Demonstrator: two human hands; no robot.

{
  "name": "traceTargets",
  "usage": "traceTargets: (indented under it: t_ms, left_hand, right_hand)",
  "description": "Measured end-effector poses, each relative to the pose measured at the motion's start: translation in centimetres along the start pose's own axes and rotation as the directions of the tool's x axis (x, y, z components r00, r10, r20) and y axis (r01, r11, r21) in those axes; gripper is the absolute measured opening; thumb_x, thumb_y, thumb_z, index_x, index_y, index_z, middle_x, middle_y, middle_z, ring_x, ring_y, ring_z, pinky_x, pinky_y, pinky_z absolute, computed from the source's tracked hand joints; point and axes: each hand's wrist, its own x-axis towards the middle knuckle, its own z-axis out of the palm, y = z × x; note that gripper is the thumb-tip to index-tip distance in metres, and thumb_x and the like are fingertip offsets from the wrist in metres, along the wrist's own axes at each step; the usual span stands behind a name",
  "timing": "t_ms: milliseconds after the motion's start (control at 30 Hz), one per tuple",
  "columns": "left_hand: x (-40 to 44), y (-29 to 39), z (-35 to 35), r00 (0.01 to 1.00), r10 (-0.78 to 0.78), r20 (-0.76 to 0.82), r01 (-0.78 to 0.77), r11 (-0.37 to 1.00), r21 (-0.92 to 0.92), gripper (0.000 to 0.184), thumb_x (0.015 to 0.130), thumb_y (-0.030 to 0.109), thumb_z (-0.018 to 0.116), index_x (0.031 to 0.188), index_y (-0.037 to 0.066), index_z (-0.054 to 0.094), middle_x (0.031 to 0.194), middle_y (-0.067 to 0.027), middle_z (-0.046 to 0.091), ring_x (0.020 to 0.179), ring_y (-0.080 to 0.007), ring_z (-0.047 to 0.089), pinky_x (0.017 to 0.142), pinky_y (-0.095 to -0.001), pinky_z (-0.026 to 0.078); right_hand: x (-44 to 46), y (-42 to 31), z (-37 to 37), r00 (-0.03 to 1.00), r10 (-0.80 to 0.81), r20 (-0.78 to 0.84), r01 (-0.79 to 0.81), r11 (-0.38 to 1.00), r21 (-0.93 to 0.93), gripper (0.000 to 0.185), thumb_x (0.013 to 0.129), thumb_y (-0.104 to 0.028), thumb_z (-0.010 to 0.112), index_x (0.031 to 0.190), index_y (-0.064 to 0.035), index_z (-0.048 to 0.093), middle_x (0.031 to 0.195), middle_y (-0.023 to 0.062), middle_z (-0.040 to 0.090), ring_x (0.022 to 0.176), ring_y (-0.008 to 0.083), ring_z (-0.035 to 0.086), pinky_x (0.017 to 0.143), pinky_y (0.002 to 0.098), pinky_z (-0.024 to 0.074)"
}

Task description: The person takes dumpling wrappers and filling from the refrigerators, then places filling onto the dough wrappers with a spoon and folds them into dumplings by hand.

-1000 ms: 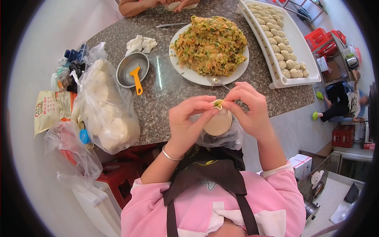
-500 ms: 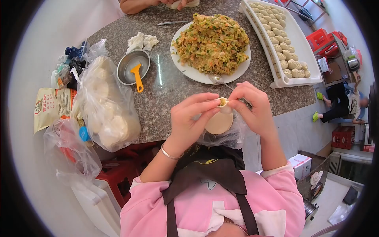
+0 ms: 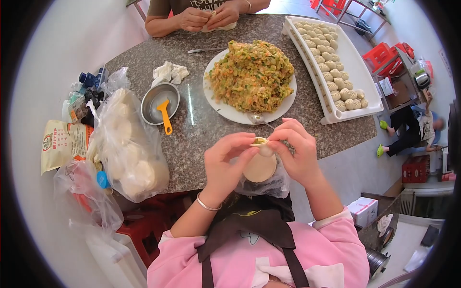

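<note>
Between my fingers is a small dumpling (image 3: 264,150) with green-yellow filling showing at its open top. My left hand (image 3: 225,163), with a silver bangle at the wrist, pinches its left edge. Thumb and fingers of my right hand (image 3: 297,151) are closed on its right edge. Right below lie round flat wrappers (image 3: 260,169) on a clear plastic bag. Beyond my hands a white plate (image 3: 225,111) bears a heap of chopped filling (image 3: 254,77), and a metal spoon (image 3: 257,118) rests at its near rim.
Pleated dumplings (image 3: 331,67) fill part of a white tray (image 3: 367,91) at the right. A metal bowl (image 3: 156,103) with an orange-handled scraper (image 3: 164,117) and a bag of wrappers (image 3: 129,144) are left. A co-worker's hands (image 3: 209,19) hold dough across the table; another person (image 3: 418,125) is far right.
The view has tilted up, so more of the co-worker shows and the table sits lower. My hands still hold the dumpling, whose open top now faces me more widely.
</note>
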Motion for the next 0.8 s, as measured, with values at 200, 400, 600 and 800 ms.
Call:
traceTargets:
  t_ms: [200,400,600,800]
  left_hand:
    - [0.2,-0.1,-1.0,0.971,0.171,0.164,-0.191,0.975,0.117,0.014,0.079,-0.006,0.067,0.092,-0.003,0.066,0.104,-0.0153,0.064,0.092,-0.0194,0.063,0.078,-0.0276,0.052]
    - [-0.3,0.0,0.0,0.987,0.143,0.072,-0.148,0.986,0.080,0.014,0.078,-0.007,0.067,0.091,-0.003,0.066,0.101,-0.0158,0.064,0.090,-0.0175,0.063,0.076,-0.0268,0.054]
    - [0.1,0.9,0.7,0.991,0.130,-0.006,-0.128,0.982,0.136,0.014,0.077,-0.006,0.068,0.090,-0.002,0.066,0.101,-0.0144,0.064,0.089,-0.0155,0.063,0.074,-0.0261,0.054]
    - [0.3,0.1,-0.5,0.975,0.147,0.169,-0.184,0.956,0.228,0.018,0.078,-0.006,0.066,0.095,-0.001,0.067,0.101,-0.0119,0.064,0.088,-0.0150,0.063,0.070,-0.0249,0.053]
  right_hand:
    - [0.7,-0.9,-0.9,0.978,0.178,0.112,-0.190,0.975,0.112,0.009,0.075,-0.005,0.068,0.081,-0.0025,0.061,0.076,0.0088,0.059,0.075,0.0237,0.058,0.083,0.0383,0.0453]
    - [0.2,-0.4,-0.2,0.998,0.041,0.049,-0.041,0.999,0.007,0.012,0.075,-0.011,0.069,0.080,-0.0036,0.061,0.081,0.0089,0.060,0.084,0.0283,0.057,0.079,0.0385,0.0454]
    - [-0.3,0.0,0.1,0.999,0.017,0.037,-0.016,0.999,-0.041,0.009,0.076,-0.008,0.069,0.083,-0.0041,0.063,0.084,0.0098,0.062,0.085,0.0308,0.058,0.085,0.0426,0.0445]
    - [0.2,-0.4,-0.9,0.952,0.282,0.121,-0.301,0.935,0.188,0.009,0.078,-0.008,0.066,0.083,-0.0023,0.062,0.082,0.0100,0.061,0.083,0.0293,0.058,0.080,0.0379,0.0455]
